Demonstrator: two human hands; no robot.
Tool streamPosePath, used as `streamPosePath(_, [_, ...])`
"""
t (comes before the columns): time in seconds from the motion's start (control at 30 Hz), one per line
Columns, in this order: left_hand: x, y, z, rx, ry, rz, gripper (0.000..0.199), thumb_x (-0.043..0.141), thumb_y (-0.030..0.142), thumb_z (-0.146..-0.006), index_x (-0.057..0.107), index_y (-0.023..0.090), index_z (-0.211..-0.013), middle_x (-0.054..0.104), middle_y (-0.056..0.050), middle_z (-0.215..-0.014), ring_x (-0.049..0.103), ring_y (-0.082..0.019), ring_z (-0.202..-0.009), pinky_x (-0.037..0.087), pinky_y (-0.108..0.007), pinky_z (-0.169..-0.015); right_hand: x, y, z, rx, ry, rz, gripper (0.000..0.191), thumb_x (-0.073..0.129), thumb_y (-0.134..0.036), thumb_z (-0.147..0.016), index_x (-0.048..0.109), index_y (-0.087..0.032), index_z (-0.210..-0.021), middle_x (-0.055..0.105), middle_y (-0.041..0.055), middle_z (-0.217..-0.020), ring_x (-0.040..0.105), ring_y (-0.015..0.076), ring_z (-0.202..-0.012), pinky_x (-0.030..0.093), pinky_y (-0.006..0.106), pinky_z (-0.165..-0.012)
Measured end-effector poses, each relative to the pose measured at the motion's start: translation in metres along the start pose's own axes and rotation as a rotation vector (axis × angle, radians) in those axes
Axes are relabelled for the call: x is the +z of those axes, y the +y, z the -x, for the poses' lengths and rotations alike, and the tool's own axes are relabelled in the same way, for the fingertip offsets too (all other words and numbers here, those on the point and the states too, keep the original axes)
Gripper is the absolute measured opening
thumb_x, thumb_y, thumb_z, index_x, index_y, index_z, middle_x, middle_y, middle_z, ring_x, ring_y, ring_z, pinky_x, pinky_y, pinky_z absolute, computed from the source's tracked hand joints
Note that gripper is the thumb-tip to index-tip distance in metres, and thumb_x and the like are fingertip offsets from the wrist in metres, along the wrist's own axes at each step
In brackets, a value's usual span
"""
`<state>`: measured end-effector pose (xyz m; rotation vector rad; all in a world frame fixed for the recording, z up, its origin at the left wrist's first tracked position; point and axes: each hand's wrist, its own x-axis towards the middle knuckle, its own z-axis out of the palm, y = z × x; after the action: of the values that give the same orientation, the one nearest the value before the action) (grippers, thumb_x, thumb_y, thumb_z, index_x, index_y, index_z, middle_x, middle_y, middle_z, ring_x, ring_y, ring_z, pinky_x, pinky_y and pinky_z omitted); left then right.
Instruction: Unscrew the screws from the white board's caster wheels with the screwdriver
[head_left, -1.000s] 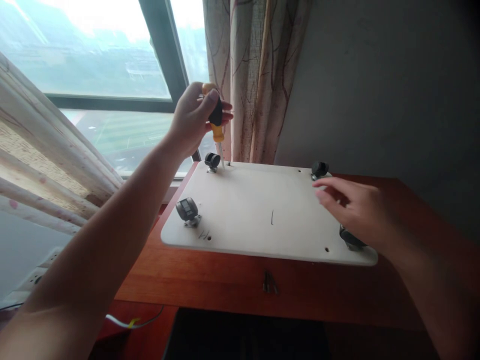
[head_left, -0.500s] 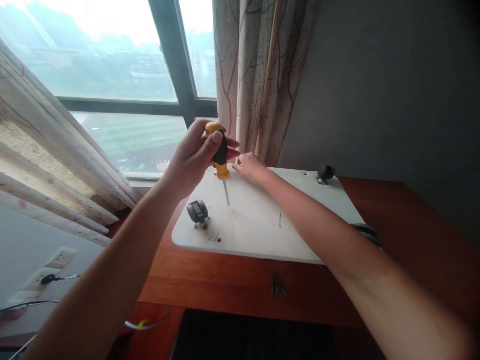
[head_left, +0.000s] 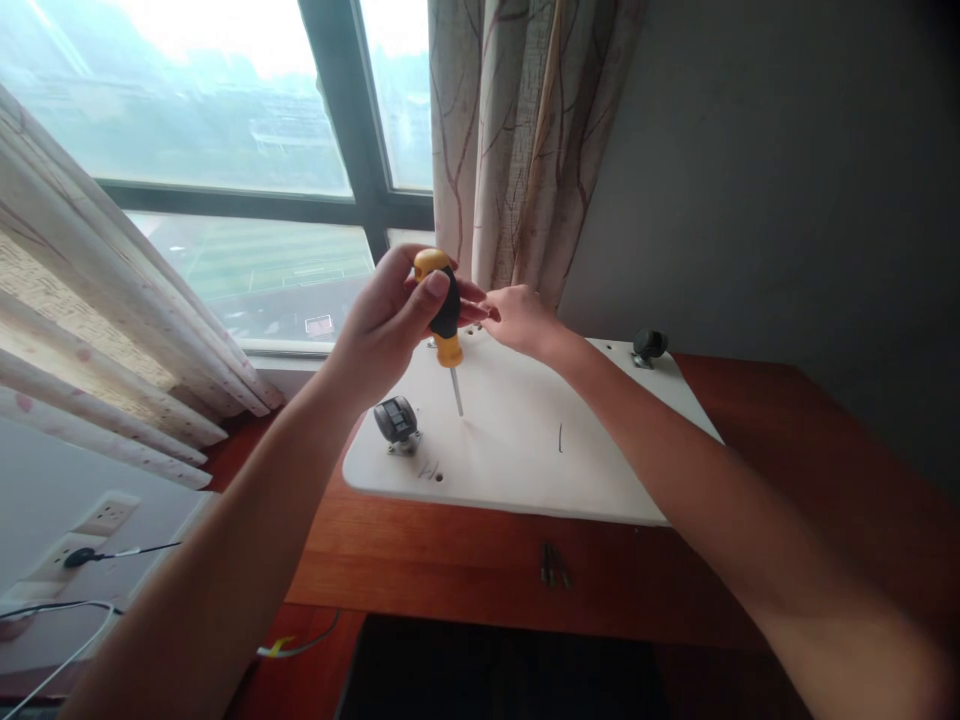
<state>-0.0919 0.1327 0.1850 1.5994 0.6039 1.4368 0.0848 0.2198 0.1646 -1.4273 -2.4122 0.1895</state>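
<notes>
My left hand (head_left: 397,315) is wrapped round a yellow and black screwdriver (head_left: 448,345), whose shaft points down over a white board (head_left: 510,450). My right hand (head_left: 519,318) is closed above the board's far edge, its fingertips meeting those of my left hand; what they pinch, if anything, is too small to make out. A black caster (head_left: 396,422) stands on the board's near left corner, and another caster (head_left: 649,345) on its far right corner. Small holes show near the board's edges.
The board lies on a reddish wooden table (head_left: 420,550). Several small metal pieces (head_left: 553,565) lie near its front edge. Behind are a window and curtains (head_left: 510,150). Wall sockets (head_left: 71,555) with a plug and cables are at the lower left.
My right hand has risen off the board's far edge and moved slightly right, up to the fingers of my left hand. My left hand still holds the screwdriver, slightly lower.
</notes>
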Motion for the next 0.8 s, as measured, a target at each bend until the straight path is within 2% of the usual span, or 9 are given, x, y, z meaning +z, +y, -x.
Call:
streamPosePath(0.07, [0.003,0.002,0.004,0.008,-0.005,0.002,0.037,0.073,0.050,-0.091,0.058,0.021,-0.108,0.076,-0.008,-0.101,0.077,-0.023,-0.097,0.063,-0.041,-0.092,-0.012,-0.003,0.040,-0.044,0.096,-0.085,0.019,0.060,-0.019,-0.092,0.077,-0.015,-0.099,0.075,0.0064,-0.097,0.067,0.0168,-0.089,0.046,0.026,-0.079])
streamPosePath(0.17, [0.009,0.005,0.011,0.030,0.008,0.000,0.034,0.071,0.050,-0.092,0.059,0.021,-0.106,0.076,-0.007,-0.100,0.076,-0.023,-0.097,0.064,-0.041,-0.091,-0.025,-0.010,0.118,-0.079,0.189,-0.259,0.014,0.062,-0.019,-0.092,0.076,-0.018,-0.096,0.075,0.0034,-0.094,0.066,0.0139,-0.082,0.048,0.025,-0.075])
streamPosePath(0.23, [0.012,0.008,0.017,0.064,0.019,-0.008,0.031,0.070,0.049,-0.094,0.061,0.022,-0.107,0.075,-0.007,-0.101,0.075,-0.023,-0.099,0.064,-0.042,-0.092,-0.026,-0.014,0.172,-0.085,0.179,-0.379,0.012,0.063,-0.022,-0.094,0.075,-0.020,-0.097,0.074,0.0016,-0.091,0.066,0.0125,-0.077,0.051,0.024,-0.071])
streamPosePath(0.3, [0.017,0.011,0.023,0.117,0.021,-0.017,0.027,0.067,0.046,-0.096,0.062,0.023,-0.110,0.074,-0.006,-0.102,0.074,-0.024,-0.099,0.064,-0.044,-0.091,-0.017,-0.015,0.223,-0.042,0.145,-0.478,0.012,0.063,-0.025,-0.096,0.075,-0.023,-0.099,0.074,0.0012,-0.091,0.067,0.0128,-0.077,0.053,0.023,-0.069])
streamPosePath(0.4, [0.025,0.016,0.035,0.174,0.026,-0.027,0.021,0.065,0.042,-0.098,0.065,0.025,-0.111,0.072,-0.005,-0.102,0.073,-0.025,-0.099,0.064,-0.046,-0.090,0.012,-0.009,0.281,0.033,0.110,-0.510,0.016,0.059,-0.025,-0.098,0.074,-0.025,-0.100,0.074,0.0033,-0.094,0.071,0.0160,-0.083,0.058,0.026,-0.075])
streamPosePath(0.5, [0.035,0.019,0.047,0.204,0.043,-0.030,0.020,0.064,0.039,-0.098,0.067,0.026,-0.113,0.070,-0.006,-0.103,0.072,-0.025,-0.099,0.064,-0.046,-0.090,0.050,0.001,0.316,0.088,0.171,-0.440,0.018,0.056,-0.023,-0.099,0.074,-0.024,-0.100,0.074,0.0046,-0.095,0.073,0.0178,-0.084,0.060,0.028,-0.077])
streamPosePath(0.6, [0.044,0.020,0.060,0.231,0.077,-0.043,0.020,0.063,0.039,-0.099,0.068,0.028,-0.115,0.070,-0.006,-0.104,0.071,-0.025,-0.101,0.064,-0.047,-0.091,0.079,0.008,0.333,0.109,0.231,-0.316,0.021,0.054,-0.020,-0.099,0.074,-0.024,-0.102,0.075,0.0058,-0.097,0.074,0.0199,-0.087,0.062,0.032,-0.080])
streamPosePath(0.7, [0.050,0.021,0.071,0.234,0.124,-0.086,0.020,0.062,0.040,-0.099,0.068,0.030,-0.116,0.070,-0.006,-0.107,0.071,-0.025,-0.100,0.064,-0.047,-0.089,0.095,0.009,0.340,0.117,0.273,-0.242,0.024,0.052,-0.019,-0.099,0.075,-0.024,-0.104,0.076,0.0061,-0.098,0.075,0.0206,-0.086,0.063,0.033,-0.080])
streamPosePath(0.8, [0.055,0.022,0.080,0.267,0.150,-0.089,0.021,0.060,0.039,-0.100,0.068,0.028,-0.116,0.071,-0.007,-0.106,0.072,-0.025,-0.097,0.065,-0.047,-0.085,0.102,0.006,0.343,0.118,0.282,-0.205,0.025,0.050,-0.018,-0.099,0.074,-0.025,-0.103,0.076,0.0057,-0.098,0.075,0.0206,-0.086,0.063,0.033,-0.078])
